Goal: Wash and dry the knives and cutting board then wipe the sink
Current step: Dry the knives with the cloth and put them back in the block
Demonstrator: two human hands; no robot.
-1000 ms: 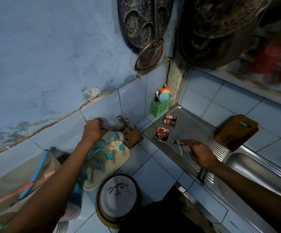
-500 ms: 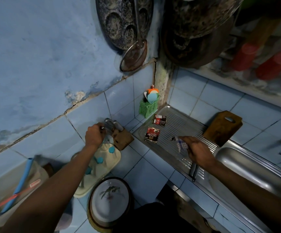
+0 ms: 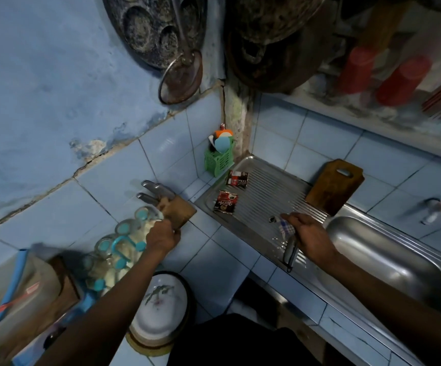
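We reach both our bare arms forward and down, spread apart. Our left arm stretches out to the left, its hand [image 3: 162, 236] turned knuckles up with the fingers curled under at the far end, so that we cannot tell whether they hold anything. Our right arm comes in from the lower right, the wrist straight, and our right hand [image 3: 307, 233] lies back up with the fingers closed round what it holds, the thumb side turned toward our left hand. The two hands are well apart.
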